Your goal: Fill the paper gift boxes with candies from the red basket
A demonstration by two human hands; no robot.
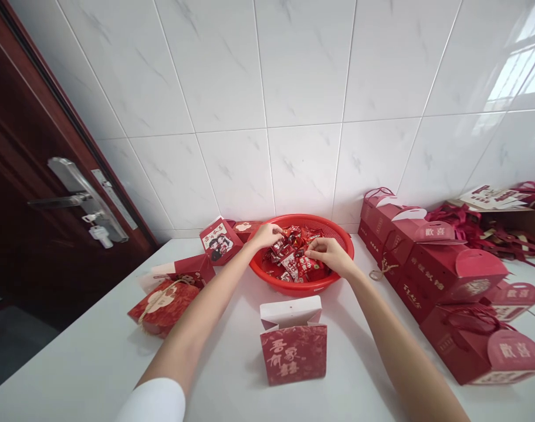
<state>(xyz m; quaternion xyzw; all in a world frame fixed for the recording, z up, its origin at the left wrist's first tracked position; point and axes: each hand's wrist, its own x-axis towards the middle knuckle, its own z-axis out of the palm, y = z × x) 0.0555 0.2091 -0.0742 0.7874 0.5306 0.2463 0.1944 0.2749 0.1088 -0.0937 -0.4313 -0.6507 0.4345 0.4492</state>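
Note:
A red plastic basket (267,283) stands near the tiled wall with red-wrapped candies (299,258) heaped in it. Over the left part of the heap is my left hand (270,235), its fingers bent down at the wrappers; whether they grip one is too small to tell. My right hand (329,254) reaches in from the right, thumb and forefinger pinched together at the candies, and what lies between the fingertips cannot be made out. In front of the basket, between my forearms, a dark red paper box (294,355) stands upright with its white-lined top flap open.
Red gift boxes (447,275) line the right side, with a carton (520,225) of ribbons behind them. On the left lie a patterned red box with twine (164,305) and a box with a cartoon couple (221,240). A dark door (39,146) is at far left.

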